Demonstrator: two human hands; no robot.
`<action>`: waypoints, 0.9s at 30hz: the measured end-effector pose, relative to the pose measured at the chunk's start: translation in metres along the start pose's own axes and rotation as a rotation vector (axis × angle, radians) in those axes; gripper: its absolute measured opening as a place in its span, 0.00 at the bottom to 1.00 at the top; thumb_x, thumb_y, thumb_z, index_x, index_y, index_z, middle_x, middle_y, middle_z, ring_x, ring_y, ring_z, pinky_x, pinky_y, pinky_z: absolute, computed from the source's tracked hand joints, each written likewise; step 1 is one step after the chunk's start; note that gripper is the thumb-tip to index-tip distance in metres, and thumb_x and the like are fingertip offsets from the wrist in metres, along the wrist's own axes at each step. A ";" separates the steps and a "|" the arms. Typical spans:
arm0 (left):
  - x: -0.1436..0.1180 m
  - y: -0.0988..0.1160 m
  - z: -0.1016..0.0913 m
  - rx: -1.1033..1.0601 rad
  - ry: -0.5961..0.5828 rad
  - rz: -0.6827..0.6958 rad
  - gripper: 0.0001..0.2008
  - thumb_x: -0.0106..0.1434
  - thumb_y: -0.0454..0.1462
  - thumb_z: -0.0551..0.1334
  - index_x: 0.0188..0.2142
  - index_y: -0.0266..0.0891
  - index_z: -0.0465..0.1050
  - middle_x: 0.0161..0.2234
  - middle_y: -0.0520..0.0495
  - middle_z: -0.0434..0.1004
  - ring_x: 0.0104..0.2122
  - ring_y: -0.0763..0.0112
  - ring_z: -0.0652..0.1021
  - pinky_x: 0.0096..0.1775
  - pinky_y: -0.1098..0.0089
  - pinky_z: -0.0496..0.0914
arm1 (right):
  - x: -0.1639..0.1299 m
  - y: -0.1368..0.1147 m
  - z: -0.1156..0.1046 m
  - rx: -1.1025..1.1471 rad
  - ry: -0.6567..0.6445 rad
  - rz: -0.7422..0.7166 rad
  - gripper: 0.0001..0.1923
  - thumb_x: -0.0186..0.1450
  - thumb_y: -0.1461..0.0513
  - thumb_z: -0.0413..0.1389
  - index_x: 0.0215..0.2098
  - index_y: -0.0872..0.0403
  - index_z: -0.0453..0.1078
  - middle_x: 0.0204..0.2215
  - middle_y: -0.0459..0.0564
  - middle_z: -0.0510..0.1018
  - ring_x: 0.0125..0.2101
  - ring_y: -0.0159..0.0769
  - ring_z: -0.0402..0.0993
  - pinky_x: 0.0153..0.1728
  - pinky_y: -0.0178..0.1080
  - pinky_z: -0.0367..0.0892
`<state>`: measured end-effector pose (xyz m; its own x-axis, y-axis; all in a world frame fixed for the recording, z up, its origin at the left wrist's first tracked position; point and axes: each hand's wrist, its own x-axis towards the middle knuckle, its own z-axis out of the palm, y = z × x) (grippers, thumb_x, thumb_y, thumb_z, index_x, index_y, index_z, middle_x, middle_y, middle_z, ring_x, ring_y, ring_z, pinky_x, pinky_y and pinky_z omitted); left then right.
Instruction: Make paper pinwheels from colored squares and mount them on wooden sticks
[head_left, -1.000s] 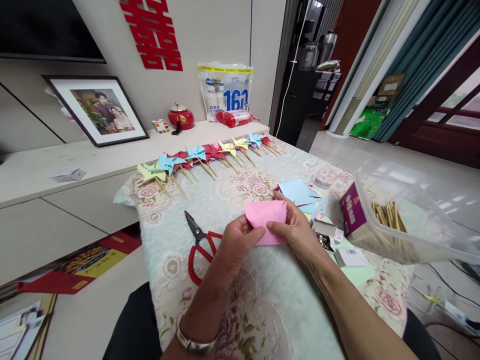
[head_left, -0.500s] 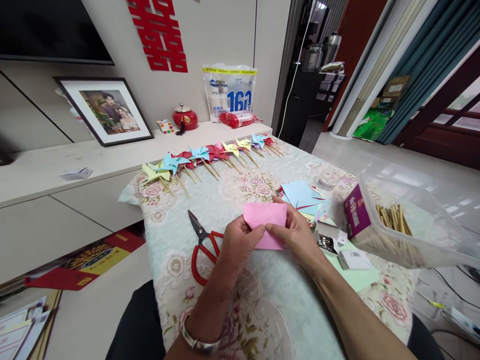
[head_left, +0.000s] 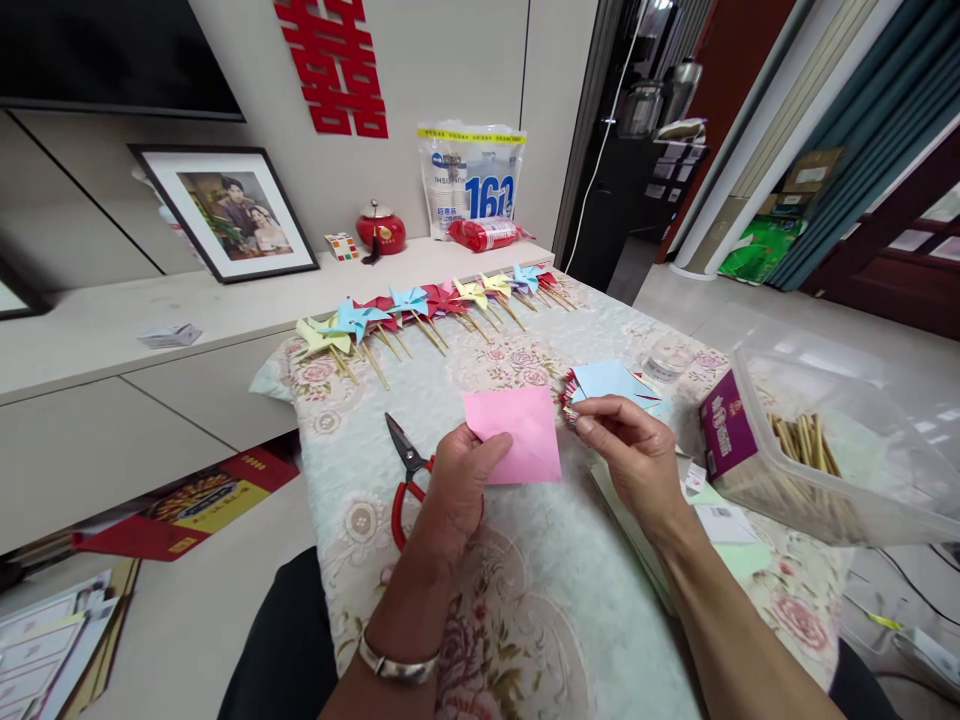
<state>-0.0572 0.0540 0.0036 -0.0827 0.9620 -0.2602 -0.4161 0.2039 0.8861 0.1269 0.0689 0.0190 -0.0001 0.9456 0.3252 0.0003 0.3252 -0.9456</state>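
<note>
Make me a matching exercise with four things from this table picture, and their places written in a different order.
Things:
1. pink paper
2. scissors
3. pinwheels
4. wooden sticks

Places:
a. inside the clear plastic box
b. in a row along the table's far edge
c. held by the left hand
d. flat on the cloth, partly behind the left hand

Pairs: 1-c, 2-d, 3-b, 4-a

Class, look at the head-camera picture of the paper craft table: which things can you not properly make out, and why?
- Scissors: handles partly hidden behind the left hand.
- Small box beside the right hand: mostly covered by that hand.
- Clear tub: cut off by the right edge.
- Pink paper: any cuts too small to tell.
</note>
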 end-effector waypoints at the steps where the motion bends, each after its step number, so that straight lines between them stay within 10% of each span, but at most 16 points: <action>1: 0.000 0.002 0.000 -0.015 0.008 -0.006 0.14 0.47 0.38 0.70 0.34 0.35 0.79 0.26 0.51 0.81 0.26 0.70 0.75 0.31 0.71 0.68 | 0.000 -0.002 0.000 -0.045 -0.068 -0.029 0.04 0.63 0.62 0.63 0.37 0.49 0.79 0.33 0.47 0.78 0.35 0.36 0.72 0.37 0.40 0.66; 8: 0.000 0.006 0.000 -0.039 0.013 0.005 0.13 0.46 0.37 0.70 0.33 0.36 0.77 0.26 0.51 0.79 0.27 0.69 0.76 0.33 0.71 0.69 | -0.001 -0.005 0.004 -0.258 -0.385 -0.180 0.07 0.67 0.63 0.60 0.39 0.48 0.80 0.35 0.49 0.78 0.37 0.39 0.74 0.40 0.42 0.67; 27: -0.005 0.012 0.009 0.249 0.125 0.103 0.08 0.47 0.35 0.66 0.28 0.34 0.77 0.21 0.54 0.76 0.22 0.73 0.71 0.26 0.74 0.64 | -0.004 -0.002 0.002 -0.513 -0.458 -0.380 0.10 0.68 0.63 0.57 0.43 0.48 0.80 0.31 0.49 0.73 0.32 0.36 0.71 0.31 0.38 0.66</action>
<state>-0.0539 0.0531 0.0188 -0.2300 0.9534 -0.1954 -0.1658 0.1595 0.9732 0.1251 0.0646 0.0197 -0.5051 0.7115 0.4885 0.3797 0.6915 -0.6145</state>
